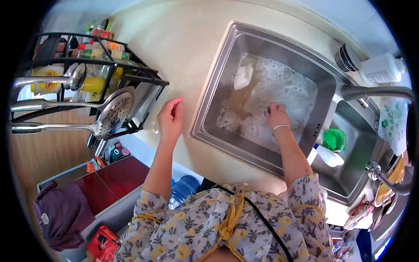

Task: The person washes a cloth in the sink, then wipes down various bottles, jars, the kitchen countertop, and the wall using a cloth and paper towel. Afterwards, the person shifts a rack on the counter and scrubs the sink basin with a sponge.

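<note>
My left hand (171, 118) hangs above the counter left of the large steel sink (204, 114), its fingers curled together and nothing visible in them. Inside that sink, my right hand (278, 117) reaches down to the surface of cloudy, foamy water (288, 87). Its fingers are bent together around a small dark spot, too small to name. A white block-like piece (243, 76) lies in the water near the upper left corner, apart from both hands.
A black rack (144, 78) with bottles and hanging steel ladles stands left. The smaller right basin (358, 153) holds a green item (334, 139) and a white bottle (329, 156). A faucet (375, 92) extends over the sinks; white and black containers (379, 69) stand behind.
</note>
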{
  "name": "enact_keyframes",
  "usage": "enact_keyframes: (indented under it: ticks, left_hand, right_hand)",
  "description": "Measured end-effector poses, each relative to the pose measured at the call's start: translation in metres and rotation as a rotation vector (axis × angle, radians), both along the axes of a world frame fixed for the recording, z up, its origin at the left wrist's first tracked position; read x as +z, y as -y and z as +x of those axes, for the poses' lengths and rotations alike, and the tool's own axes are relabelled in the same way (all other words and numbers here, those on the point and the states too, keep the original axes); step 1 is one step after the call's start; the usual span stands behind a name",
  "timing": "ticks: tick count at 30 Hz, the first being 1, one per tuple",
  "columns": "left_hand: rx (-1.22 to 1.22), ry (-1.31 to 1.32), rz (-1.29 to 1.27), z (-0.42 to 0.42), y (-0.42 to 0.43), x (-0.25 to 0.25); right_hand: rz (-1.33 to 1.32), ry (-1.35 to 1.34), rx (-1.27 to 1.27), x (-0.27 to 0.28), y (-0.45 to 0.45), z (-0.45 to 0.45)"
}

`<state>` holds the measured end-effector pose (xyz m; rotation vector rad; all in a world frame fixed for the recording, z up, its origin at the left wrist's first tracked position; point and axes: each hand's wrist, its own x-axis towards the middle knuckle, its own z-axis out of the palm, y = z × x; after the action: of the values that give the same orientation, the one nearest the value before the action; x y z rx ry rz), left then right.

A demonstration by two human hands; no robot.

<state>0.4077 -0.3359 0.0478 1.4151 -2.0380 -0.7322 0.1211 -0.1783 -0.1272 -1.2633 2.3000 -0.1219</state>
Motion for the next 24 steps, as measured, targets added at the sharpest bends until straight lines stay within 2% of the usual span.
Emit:
enact_keyframes:
  ticks: [1, 2, 4, 6, 8, 9, 11, 14, 17, 20, 24]
  left_hand:
    - [0.031, -0.015, 0.039, 0.008, -0.007, -0.001]
    - [0.050, 0.004, 0.075, 0.016, -0.013, -0.002]
    - [0.013, 0.020, 0.003, 0.022, -0.022, -0.001]
    - [-0.018, 0.039, -0.071, 0.025, -0.030, 0.000]
    - [-0.054, 0.068, -0.086, 0.025, -0.035, 0.001]
    - [-0.046, 0.061, -0.091, 0.028, -0.035, -0.001]
    - [-0.130, 0.029, -0.225, 0.034, -0.035, -0.007]
    - [-0.107, 0.069, -0.118, 0.040, -0.048, 0.000]
    - [-0.093, 0.050, -0.169, 0.041, -0.056, -0.002]
    - [-0.017, 0.027, -0.185, 0.040, -0.057, -0.008]
    - [0.021, -0.013, -0.160, 0.037, -0.057, -0.007]
  right_hand:
    - [0.034, -0.218, 0.136, -0.020, -0.003, 0.003]
    - [0.036, -0.223, 0.139, -0.016, 0.001, 0.005]
    - [0.097, 0.245, 0.423, 0.012, 0.009, 0.016]
    - [-0.156, 0.554, 0.249, 0.076, 0.025, 0.035]
    - [-0.152, 0.708, 0.323, 0.113, 0.036, 0.053]
    - [-0.153, 0.700, 0.333, 0.121, 0.038, 0.064]
    - [-0.441, 0.910, 0.291, 0.135, 0.039, 0.087]
    - [-0.480, 0.925, 0.349, 0.154, 0.041, 0.112]
    - [-0.464, 0.803, 0.434, 0.148, 0.040, 0.126]
    - [-0.546, 0.874, 0.474, 0.139, 0.047, 0.128]
    - [-0.484, 0.805, 0.548, 0.146, 0.067, 0.134]
